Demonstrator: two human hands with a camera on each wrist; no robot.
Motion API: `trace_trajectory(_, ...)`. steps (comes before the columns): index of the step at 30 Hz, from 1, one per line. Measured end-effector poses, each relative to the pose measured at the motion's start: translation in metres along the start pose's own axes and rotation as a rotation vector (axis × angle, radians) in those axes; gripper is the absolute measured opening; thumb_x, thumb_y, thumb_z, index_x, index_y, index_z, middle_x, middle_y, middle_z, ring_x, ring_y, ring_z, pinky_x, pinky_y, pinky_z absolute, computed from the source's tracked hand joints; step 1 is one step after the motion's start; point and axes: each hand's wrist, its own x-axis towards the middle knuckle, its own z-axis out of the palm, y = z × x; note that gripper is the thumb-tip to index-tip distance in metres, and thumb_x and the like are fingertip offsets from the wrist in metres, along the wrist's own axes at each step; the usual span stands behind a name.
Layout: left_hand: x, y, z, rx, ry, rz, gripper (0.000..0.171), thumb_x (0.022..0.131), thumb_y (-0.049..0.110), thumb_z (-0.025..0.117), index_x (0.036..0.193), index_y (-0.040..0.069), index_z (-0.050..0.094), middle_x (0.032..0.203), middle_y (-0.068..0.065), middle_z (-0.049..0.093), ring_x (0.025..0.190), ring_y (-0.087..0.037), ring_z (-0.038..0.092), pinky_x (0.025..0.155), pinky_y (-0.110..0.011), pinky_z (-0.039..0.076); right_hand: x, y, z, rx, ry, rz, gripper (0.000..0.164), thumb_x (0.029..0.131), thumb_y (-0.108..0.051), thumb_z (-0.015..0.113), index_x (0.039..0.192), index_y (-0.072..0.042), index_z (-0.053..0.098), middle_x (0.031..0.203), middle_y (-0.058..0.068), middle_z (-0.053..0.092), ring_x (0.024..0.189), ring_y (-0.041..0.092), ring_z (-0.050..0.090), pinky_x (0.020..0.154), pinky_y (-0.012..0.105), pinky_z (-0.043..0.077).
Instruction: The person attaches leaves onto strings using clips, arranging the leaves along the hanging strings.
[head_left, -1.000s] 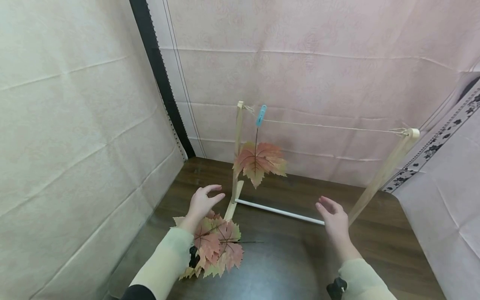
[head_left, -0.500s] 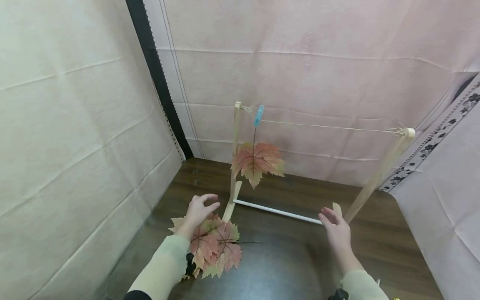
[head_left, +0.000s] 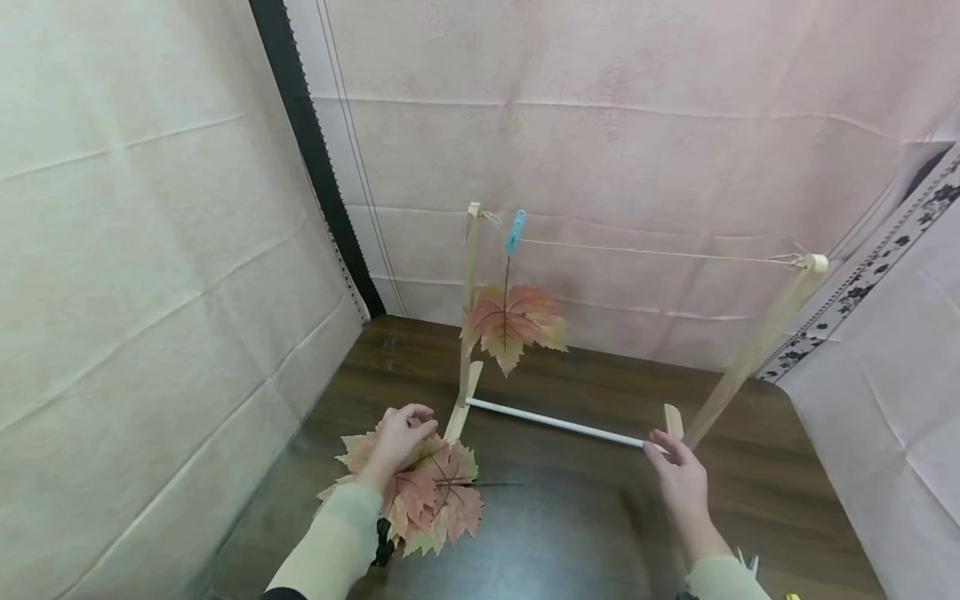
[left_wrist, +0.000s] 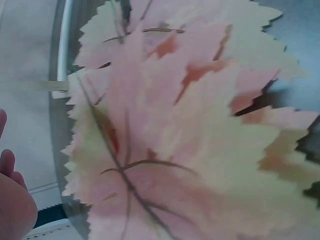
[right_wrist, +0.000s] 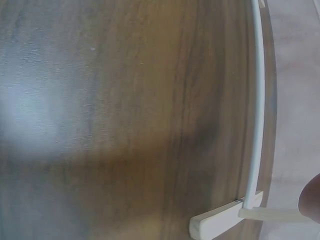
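A red-and-green maple leaf (head_left: pixel 517 321) hangs by its stem from a blue clothespin (head_left: pixel 516 232) on a string (head_left: pixel 637 249). Several more leaves (head_left: pixel 438 496) lie piled on the table at the left. My left hand (head_left: pixel 396 442) hovers over that pile, thumb and fingers bent with a gap between them; the leaves (left_wrist: pixel 150 130) fill the left wrist view. By the right end of the white rod (head_left: pixel 562 424) is my right hand (head_left: pixel 681 483), thumb and fingers apart, holding nothing visible. Whether it touches the rod, I cannot tell.
Two wooden posts, the left post (head_left: pixel 468 308) and the right post (head_left: pixel 757 350), carry the string. A wooden foot (right_wrist: pixel 215 222) supports the right post. Pale clips (head_left: pixel 748 562) and a yellow thing (head_left: pixel 792 596) show at the lower right. Cloth walls (head_left: pixel 600 167) surround the table.
Both hands have come down and toward me: the left closer to the leaf pile, the right slightly rightward. The right foot of the frame and the pale clips have come into view.
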Motion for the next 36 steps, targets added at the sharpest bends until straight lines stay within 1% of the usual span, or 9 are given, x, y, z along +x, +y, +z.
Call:
trace_trajectory(6, -0.002, -0.014, 0.01, 0.0, 0.024, -0.014, 0.026, 0.087, 0.024, 0.069, 0.107, 0.009, 0.067, 0.098, -0.003, 0.061, 0.1, -0.026, 0.048, 0.074, -0.04, 0.046, -0.005, 0.005, -0.007, -0.064, -0.018, 0.007, 0.049, 0.09, -0.041, 0.06, 0.127, -0.008, 0.057, 0.127, 0.01, 0.058, 0.099, 0.006, 0.048, 0.075, 0.016, 0.04)
trace_trajectory(8, -0.004, -0.02, 0.011, -0.008, 0.023, -0.031, 0.025, 0.087, 0.021, 0.069, 0.108, 0.008, 0.066, 0.099, -0.004, 0.062, 0.103, -0.026, 0.047, 0.078, -0.041, 0.046, -0.007, 0.006, -0.007, -0.061, -0.021, 0.011, 0.052, 0.09, -0.043, 0.06, 0.128, -0.009, 0.056, 0.127, 0.008, 0.058, 0.102, 0.008, 0.047, 0.076, 0.016, 0.039)
trace_trajectory(11, -0.007, -0.025, 0.011, -0.017, 0.025, -0.055, 0.023, 0.086, 0.018, 0.069, 0.107, 0.008, 0.067, 0.101, -0.004, 0.063, 0.101, -0.025, 0.045, 0.081, -0.043, 0.043, -0.007, 0.01, -0.007, -0.034, -0.006, 0.021, 0.052, 0.088, -0.043, 0.062, 0.127, -0.009, 0.057, 0.118, -0.007, 0.063, 0.1, 0.006, 0.048, 0.077, 0.015, 0.04)
trace_trajectory(16, -0.013, -0.033, 0.014, 0.049, 0.035, -0.04, 0.022, 0.085, 0.02, 0.07, 0.106, 0.011, 0.069, 0.103, -0.005, 0.066, 0.098, -0.027, 0.046, 0.09, -0.05, 0.031, -0.009, 0.017, -0.008, 0.036, 0.028, 0.023, 0.048, 0.088, -0.035, 0.066, 0.125, -0.005, 0.058, 0.097, -0.028, 0.059, 0.092, 0.0, 0.05, 0.075, 0.01, 0.041)
trace_trajectory(20, -0.016, -0.038, 0.018, 0.087, 0.032, -0.027, 0.026, 0.084, 0.025, 0.071, 0.107, 0.012, 0.069, 0.106, -0.006, 0.066, 0.102, -0.03, 0.046, 0.095, -0.055, 0.017, -0.01, 0.023, -0.011, 0.034, 0.048, 0.028, 0.049, 0.087, -0.037, 0.066, 0.124, -0.005, 0.058, 0.095, -0.03, 0.058, 0.088, -0.002, 0.051, 0.073, 0.01, 0.041)
trace_trajectory(22, -0.018, -0.04, 0.02, 0.105, 0.038, -0.02, 0.027, 0.084, 0.028, 0.071, 0.107, 0.013, 0.069, 0.106, -0.005, 0.067, 0.102, -0.03, 0.047, 0.095, -0.055, 0.016, -0.011, 0.026, -0.013, 0.021, 0.051, 0.032, 0.051, 0.086, -0.039, 0.066, 0.124, -0.006, 0.058, 0.095, -0.03, 0.058, 0.087, -0.003, 0.051, 0.073, 0.01, 0.04)
trace_trajectory(25, -0.02, -0.044, 0.024, 0.126, 0.047, -0.016, 0.027, 0.084, 0.03, 0.071, 0.105, 0.014, 0.07, 0.104, -0.004, 0.067, 0.103, -0.029, 0.048, 0.094, -0.055, 0.017, -0.014, 0.029, -0.016, 0.015, 0.054, 0.042, 0.05, 0.087, -0.039, 0.065, 0.124, -0.007, 0.058, 0.099, -0.028, 0.059, 0.086, -0.005, 0.052, 0.073, 0.011, 0.04)
trace_trajectory(32, -0.027, -0.051, 0.031, 0.163, 0.041, -0.011, 0.024, 0.085, 0.025, 0.07, 0.106, 0.015, 0.069, 0.105, -0.002, 0.067, 0.109, -0.03, 0.047, 0.088, -0.052, 0.021, -0.019, 0.036, -0.021, 0.027, 0.067, 0.06, 0.052, 0.087, -0.039, 0.065, 0.125, -0.006, 0.057, 0.115, -0.012, 0.062, 0.084, -0.006, 0.054, 0.071, 0.012, 0.042)
trace_trajectory(36, -0.028, -0.05, 0.035, 0.168, 0.03, -0.018, 0.025, 0.085, 0.024, 0.069, 0.109, 0.015, 0.069, 0.107, -0.003, 0.067, 0.108, -0.029, 0.046, 0.085, -0.051, 0.021, -0.02, 0.038, -0.028, 0.036, 0.082, 0.071, 0.051, 0.087, -0.038, 0.065, 0.126, -0.006, 0.057, 0.102, -0.022, 0.061, 0.084, -0.007, 0.053, 0.071, 0.01, 0.041)
